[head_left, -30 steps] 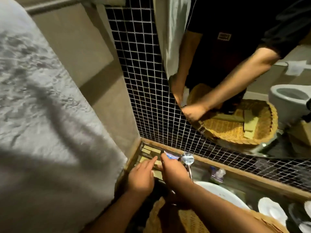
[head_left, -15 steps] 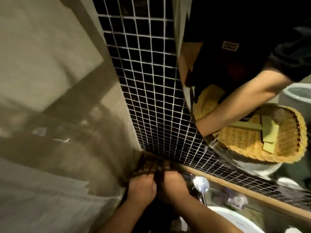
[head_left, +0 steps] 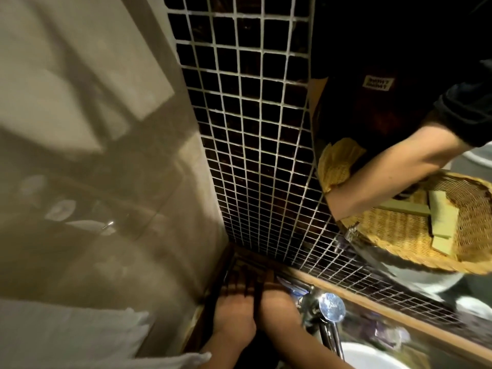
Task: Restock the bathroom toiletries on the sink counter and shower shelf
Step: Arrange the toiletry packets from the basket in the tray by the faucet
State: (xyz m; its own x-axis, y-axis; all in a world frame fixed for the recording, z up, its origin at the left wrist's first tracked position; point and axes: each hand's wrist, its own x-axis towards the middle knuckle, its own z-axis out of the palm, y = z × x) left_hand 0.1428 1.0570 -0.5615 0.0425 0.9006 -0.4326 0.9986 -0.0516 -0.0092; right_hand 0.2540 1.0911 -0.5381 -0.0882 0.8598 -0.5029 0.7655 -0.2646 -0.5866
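1. Head view, the relation that matters: the left hand (head_left: 234,312) and the right hand (head_left: 277,307) lie side by side, close enough that they may be touching. Both point away from the person into the dark corner where the mosaic tile wall (head_left: 253,155) meets the plain wall (head_left: 106,182). The spot being stocked is straight ahead of the fingertips, not off to either side.
2. Hand state: the fingers of both hands reach forward and are lost in shadow. I cannot tell whether either hand is released or grasping something.
3. The task's thing: a small blue-printed packet (head_left: 294,287) shows just beyond the right hand and to its right, between it and the chrome tap (head_left: 331,308). Its long axis seems to run along the wooden ledge (head_left: 386,310) (it is too blurred to say what it holds). The right hand is the nearer one.
4. Further stock: well above and right of the hands, the mirror shows a wicker basket (head_left: 399,243) holding pale green boxes (head_left: 442,217). They are flat and oblong and lie crossed over one another (this is a reflection only).
5. Judgement: the next move is probably a short settle or nudge forward. The tap close on the right leaves the right hand little room.
6. Also there: a white towel (head_left: 80,331) left of the left hand, and a basin (head_left: 372,360) to the right of the right forearm.
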